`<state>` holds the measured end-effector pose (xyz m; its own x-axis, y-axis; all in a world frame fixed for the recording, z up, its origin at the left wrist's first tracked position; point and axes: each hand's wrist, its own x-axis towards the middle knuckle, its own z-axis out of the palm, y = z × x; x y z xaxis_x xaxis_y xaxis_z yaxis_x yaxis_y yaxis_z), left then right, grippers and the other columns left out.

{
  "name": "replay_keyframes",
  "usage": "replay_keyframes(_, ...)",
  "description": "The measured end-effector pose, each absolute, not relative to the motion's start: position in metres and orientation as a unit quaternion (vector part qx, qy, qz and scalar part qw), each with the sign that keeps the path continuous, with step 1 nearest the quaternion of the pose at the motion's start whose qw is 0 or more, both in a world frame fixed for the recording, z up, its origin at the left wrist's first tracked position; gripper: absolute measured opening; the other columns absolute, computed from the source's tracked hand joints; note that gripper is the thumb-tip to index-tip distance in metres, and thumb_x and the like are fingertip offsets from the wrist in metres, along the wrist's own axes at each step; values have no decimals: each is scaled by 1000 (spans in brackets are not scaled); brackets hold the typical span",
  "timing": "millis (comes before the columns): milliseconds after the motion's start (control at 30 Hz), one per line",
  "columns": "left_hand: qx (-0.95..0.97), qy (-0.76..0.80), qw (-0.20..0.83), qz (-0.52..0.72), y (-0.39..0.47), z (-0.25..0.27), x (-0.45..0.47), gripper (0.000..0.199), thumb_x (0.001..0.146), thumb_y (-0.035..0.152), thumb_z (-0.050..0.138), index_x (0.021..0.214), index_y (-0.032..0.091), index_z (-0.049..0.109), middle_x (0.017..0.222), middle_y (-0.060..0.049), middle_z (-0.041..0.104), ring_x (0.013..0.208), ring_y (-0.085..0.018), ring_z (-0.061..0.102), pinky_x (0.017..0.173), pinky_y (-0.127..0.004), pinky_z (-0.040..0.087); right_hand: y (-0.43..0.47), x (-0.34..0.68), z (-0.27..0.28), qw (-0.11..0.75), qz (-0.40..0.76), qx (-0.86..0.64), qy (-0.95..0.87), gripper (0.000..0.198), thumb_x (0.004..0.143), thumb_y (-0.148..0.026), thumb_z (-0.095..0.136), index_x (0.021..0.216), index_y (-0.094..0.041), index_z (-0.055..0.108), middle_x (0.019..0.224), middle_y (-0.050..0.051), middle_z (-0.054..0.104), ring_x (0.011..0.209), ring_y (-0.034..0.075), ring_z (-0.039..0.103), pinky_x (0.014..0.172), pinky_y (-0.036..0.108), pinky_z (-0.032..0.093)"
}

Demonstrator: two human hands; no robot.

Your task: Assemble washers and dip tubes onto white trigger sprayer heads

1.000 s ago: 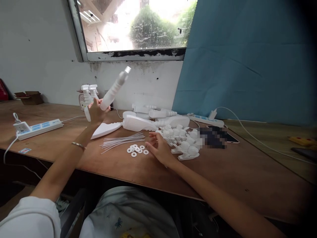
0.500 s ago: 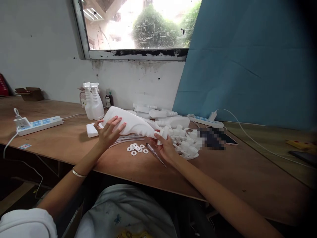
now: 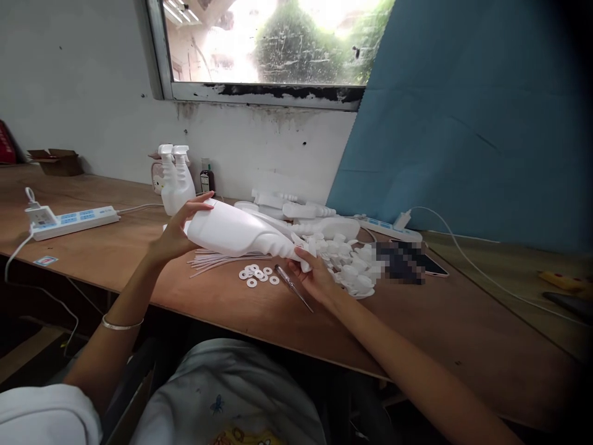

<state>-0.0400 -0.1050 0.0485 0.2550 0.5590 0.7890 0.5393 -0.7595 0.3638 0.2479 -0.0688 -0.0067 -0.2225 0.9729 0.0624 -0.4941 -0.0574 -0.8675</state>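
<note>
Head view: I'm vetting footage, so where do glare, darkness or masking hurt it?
Head view: the window is partly blown out to white; the right edge fades to black; under the table it's dim; pixelation overlaps the dark-screened device; the held white bottle is clearly outlined.

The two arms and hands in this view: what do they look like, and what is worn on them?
The left hand is ungloved; its arm wears a thin silvery bracelet and, higher up, a white sleeve. The right hand is ungloved too, with no bracelet or sleeve in view.
</note>
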Motion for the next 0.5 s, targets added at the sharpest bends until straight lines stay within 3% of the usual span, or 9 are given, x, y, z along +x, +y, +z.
replay_keyframes(267, 806, 362, -10, 469, -106, 46, -50, 62, 60, 42, 71, 112, 23, 45, 124, -12, 45, 115, -25, 44, 92, -38, 41, -71, 246, -7, 523, 707, -297, -372, 20, 60, -20, 74, 73, -18, 59, 71, -3, 62, 61, 8, 59, 58, 18, 55)
replay_keyframes(500, 782, 419, -31, 461, -104, 41, -53, 70, 45, 49, 77, 104, 21, 50, 105, -6, 55, 93, -22, 54, 75, -30, 46, -67, 246, -13, 516, 709, -305, -372, 18, 62, -24, 73, 73, -17, 60, 71, -3, 62, 61, 8, 58, 56, 17, 54)
